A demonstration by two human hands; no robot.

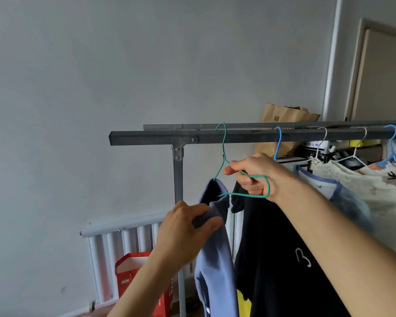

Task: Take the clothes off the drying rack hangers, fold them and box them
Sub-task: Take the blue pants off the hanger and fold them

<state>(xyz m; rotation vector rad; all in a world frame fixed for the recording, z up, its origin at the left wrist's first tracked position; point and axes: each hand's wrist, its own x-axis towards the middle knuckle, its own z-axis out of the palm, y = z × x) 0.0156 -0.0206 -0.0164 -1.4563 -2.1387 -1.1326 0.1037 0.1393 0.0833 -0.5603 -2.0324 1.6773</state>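
White radiator [128,252], red bag [133,277] (in front), brown paper bag [284,117]

Right hand [252,173] gripping green hanger [223,156] — left hand [188,227] pinching blue garment's collar [205,219].

2 bare forearms, no sleeves.

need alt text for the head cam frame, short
A person's right hand grips a green wire hanger hooked on a grey metal drying rack bar, while the left hand pulls a blue-grey sweatshirt's ribbed collar off it. More garments hang to the right.
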